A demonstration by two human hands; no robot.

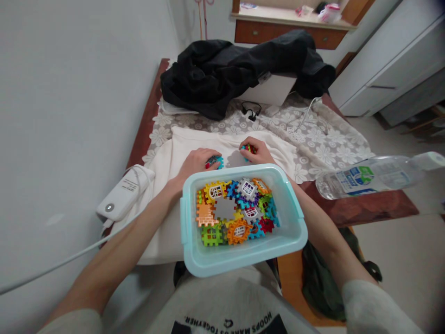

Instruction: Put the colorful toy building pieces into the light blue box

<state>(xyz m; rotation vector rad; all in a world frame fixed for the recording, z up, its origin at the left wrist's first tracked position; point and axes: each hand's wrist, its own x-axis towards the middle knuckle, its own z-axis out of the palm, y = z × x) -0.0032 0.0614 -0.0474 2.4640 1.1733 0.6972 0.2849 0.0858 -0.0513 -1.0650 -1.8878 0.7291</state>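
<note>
Block [216, 162] under left hand [196, 162], cluster [249, 149] under right hand [256, 152]

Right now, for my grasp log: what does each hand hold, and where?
Left hand: blue-red block piece; right hand: multicoloured block piece. Both mostly covered; exact grip cannot be told.

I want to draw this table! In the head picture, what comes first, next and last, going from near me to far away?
First the turquoise box of toy blocks → left hand gripping the left block, and right hand gripping the right block → black earphones → black jacket → wooden drawer.
</note>
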